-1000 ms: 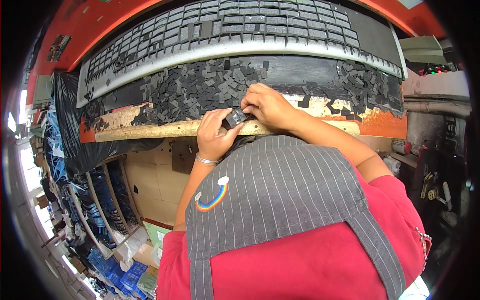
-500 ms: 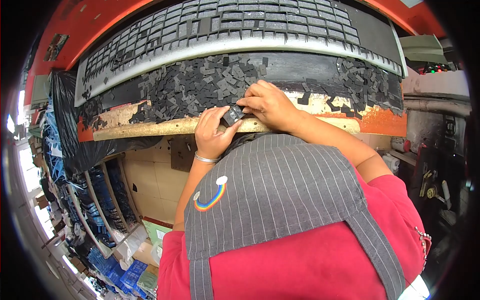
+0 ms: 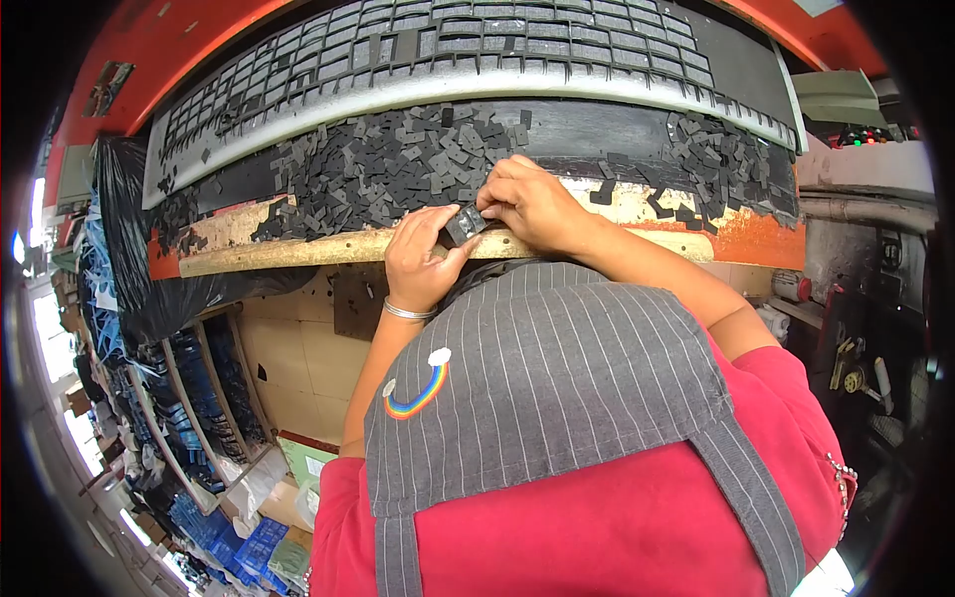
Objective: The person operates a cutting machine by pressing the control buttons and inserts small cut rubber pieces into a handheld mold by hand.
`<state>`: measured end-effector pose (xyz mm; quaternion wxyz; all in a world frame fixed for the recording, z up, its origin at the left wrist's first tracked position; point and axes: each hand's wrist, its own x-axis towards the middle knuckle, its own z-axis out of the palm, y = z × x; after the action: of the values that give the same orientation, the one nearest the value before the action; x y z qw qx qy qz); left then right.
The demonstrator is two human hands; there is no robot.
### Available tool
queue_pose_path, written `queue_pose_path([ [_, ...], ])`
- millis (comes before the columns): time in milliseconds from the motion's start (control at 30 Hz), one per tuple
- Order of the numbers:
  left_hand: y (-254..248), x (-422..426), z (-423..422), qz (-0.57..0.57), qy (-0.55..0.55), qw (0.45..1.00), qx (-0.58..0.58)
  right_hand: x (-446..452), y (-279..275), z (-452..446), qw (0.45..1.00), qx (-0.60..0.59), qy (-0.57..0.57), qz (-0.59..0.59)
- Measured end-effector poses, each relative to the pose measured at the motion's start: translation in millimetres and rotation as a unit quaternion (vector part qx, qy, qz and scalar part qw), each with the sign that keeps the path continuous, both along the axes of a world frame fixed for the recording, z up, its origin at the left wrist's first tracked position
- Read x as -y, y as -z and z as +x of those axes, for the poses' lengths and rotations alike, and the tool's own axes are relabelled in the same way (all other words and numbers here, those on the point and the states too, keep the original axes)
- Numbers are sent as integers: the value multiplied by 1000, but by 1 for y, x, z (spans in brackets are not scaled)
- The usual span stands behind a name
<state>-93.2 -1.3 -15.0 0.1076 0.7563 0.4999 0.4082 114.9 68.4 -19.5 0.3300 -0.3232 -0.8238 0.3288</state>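
My left hand (image 3: 420, 257), with a bracelet at its wrist, grips a small dark block (image 3: 465, 225) between thumb and fingers above the wooden front edge of the bench. My right hand (image 3: 527, 204) is closed in a pinch at the block's right side; what its fingertips hold, if anything, is too small to tell. Just beyond both hands lies a heap of flat black pieces (image 3: 383, 164). A few more black pieces lie right of my right hand, beside a second heap (image 3: 721, 164).
A black grid sheet (image 3: 477, 45) lies behind the heaps, along a pale rail (image 3: 448, 92). The bench's wooden edge (image 3: 298, 255) runs before me. A black plastic bag (image 3: 134, 239) hangs at the left, above a rack (image 3: 209, 398). Pipes (image 3: 865, 209) are at the right.
The view has shifted slightly. Both hands stay together at the block; my right fingertips have made small movements along its upper right side.
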Motion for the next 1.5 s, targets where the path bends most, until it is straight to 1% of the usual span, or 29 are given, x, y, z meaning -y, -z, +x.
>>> queue_pose_path([
  [133,-3,3,3,-47,-23,999,12,0,-6,4,993,-12,-10,-119],
  [233,-4,3,3,-55,-34,998,5,-10,-4,4,983,-46,122,-132],
  [267,-5,3,3,-54,-35,998,1,-10,-7,4,989,-31,139,-38],
  [400,-6,2,6,-63,-53,997,9,-4,-12,-10,992,-67,-16,102],
  [533,-1,1,3,-59,-53,996,26,2,-15,-20,989,-39,-63,131],
  [633,-3,3,4,-71,-47,996,23,5,-15,-23,989,-27,-62,130],
  [833,-3,1,4,-58,-44,997,39,3,-21,-21,993,22,-77,81],
  [933,-4,1,5,-59,-49,996,40,-7,-15,-18,995,-34,38,89],
  [1033,-3,1,6,-53,-55,996,38,-5,-20,-17,991,-47,39,122],
  [1067,-3,0,6,-48,-55,997,38,-3,-18,-17,991,-39,-5,124],
  [1200,0,3,4,-63,-48,996,50,5,-15,-23,990,-23,-37,131],
  [1267,-4,0,3,-55,-31,997,38,5,-17,-25,994,-13,-54,97],
  [1400,-2,1,5,-57,-44,997,36,2,-12,-23,996,-27,-64,53],
  [1500,-2,0,6,-47,-50,997,37,-3,-11,-17,995,-55,49,65],
])
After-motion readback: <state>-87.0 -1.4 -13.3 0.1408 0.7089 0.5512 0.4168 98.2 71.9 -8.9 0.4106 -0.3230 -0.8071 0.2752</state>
